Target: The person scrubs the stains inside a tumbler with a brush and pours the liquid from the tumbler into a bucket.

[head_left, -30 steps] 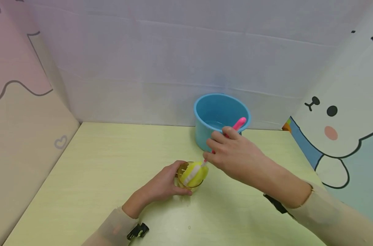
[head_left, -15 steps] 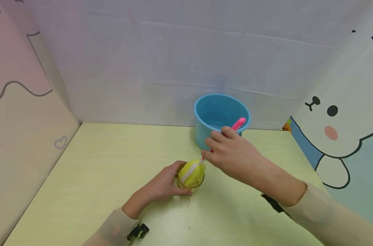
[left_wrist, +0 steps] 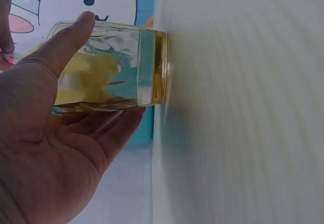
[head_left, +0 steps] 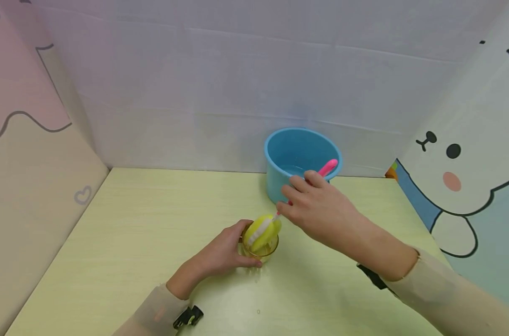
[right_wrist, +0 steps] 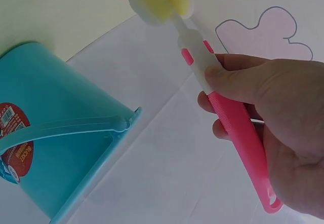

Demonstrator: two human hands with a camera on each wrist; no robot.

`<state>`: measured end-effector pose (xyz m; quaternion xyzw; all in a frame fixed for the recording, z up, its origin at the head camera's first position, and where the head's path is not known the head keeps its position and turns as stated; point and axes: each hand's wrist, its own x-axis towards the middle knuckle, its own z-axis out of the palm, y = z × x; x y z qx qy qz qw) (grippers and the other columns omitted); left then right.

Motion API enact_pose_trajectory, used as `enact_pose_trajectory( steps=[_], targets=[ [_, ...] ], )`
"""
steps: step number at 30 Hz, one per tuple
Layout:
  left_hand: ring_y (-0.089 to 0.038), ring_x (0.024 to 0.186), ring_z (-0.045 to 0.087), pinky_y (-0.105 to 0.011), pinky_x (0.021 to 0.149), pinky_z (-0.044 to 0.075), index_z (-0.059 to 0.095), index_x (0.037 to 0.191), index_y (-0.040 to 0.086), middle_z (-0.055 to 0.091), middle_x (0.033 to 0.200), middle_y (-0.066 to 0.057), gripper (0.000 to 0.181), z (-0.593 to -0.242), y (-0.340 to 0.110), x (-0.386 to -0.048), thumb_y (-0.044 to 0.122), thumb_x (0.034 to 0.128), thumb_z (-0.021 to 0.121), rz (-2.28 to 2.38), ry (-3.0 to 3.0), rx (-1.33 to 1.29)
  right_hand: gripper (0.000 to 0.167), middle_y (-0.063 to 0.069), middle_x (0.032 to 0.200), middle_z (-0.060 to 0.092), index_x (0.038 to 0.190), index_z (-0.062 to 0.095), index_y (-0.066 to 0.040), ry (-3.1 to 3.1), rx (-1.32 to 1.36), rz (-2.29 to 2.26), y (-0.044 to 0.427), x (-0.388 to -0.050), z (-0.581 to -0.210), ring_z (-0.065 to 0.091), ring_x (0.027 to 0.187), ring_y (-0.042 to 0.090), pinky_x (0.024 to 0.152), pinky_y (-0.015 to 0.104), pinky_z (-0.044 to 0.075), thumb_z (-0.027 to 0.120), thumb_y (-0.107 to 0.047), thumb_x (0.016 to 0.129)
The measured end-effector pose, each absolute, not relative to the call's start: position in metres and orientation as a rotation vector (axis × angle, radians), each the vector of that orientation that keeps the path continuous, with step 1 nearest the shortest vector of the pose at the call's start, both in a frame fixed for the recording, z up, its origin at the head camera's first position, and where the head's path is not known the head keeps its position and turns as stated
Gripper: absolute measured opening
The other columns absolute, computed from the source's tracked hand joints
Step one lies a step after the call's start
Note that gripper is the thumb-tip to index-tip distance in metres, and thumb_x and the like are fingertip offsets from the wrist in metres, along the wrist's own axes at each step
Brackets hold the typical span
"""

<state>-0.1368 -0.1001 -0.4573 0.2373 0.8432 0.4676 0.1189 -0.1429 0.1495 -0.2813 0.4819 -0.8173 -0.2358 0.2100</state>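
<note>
An amber-tinted glass (left_wrist: 126, 67) stands on the table, and my left hand (head_left: 225, 252) grips it round the side, thumb on one side and fingers on the other. My right hand (head_left: 317, 205) holds a sponge cup brush by its pink and white handle (right_wrist: 235, 127). The brush's yellow and white sponge head (head_left: 260, 232) sits tilted in the glass mouth, partly inside and partly above the rim. Through the glass wall in the left wrist view, the yellow sponge shows in the upper part of the glass.
A blue bucket (head_left: 275, 182) stands behind the right hand, near the back wall. Its handle (right_wrist: 76, 130) hangs down its side by a red label. Small drops (head_left: 258, 311) lie on the pale table (head_left: 162, 210). Printed cloth walls enclose the back and sides.
The sponge head has shifted slightly up and left in the glass, and the right hand has moved a little with it. The left hand and the glass stay in place.
</note>
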Motion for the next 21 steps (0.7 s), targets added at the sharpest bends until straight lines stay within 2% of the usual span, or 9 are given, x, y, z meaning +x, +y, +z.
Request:
enact_pose_trajectory(
  steps=[13, 21],
  targets=[
    [-0.017, 0.120, 0.061, -0.044, 0.107, 0.050, 0.047, 0.152, 0.007, 0.063, 0.135, -0.002, 0.094, -0.458, -0.100, -0.136, 0.036, 0.0787, 0.097, 1.362, 2.468, 0.704, 0.034, 0.006, 0.092, 0.060, 0.106, 0.076, -0.019, -2.318, 1.321, -0.679, 0.156, -0.139, -0.274, 0.051, 0.090, 0.027, 0.082, 0.041, 0.040, 0.095, -0.033, 0.081],
    [-0.018, 0.121, 0.061, -0.044, 0.107, 0.050, 0.047, 0.151, 0.008, 0.063, 0.135, -0.001, 0.092, -0.457, -0.100, -0.136, 0.035, 0.0789, 0.097, 1.373, 2.460, 0.706, 0.033, 0.006, 0.092, 0.060, 0.104, 0.076, -0.019, -2.329, 1.316, -0.679, 0.159, -0.136, -0.270, 0.050, 0.089, 0.027, 0.081, 0.041, 0.039, 0.094, -0.032, 0.081]
  ],
)
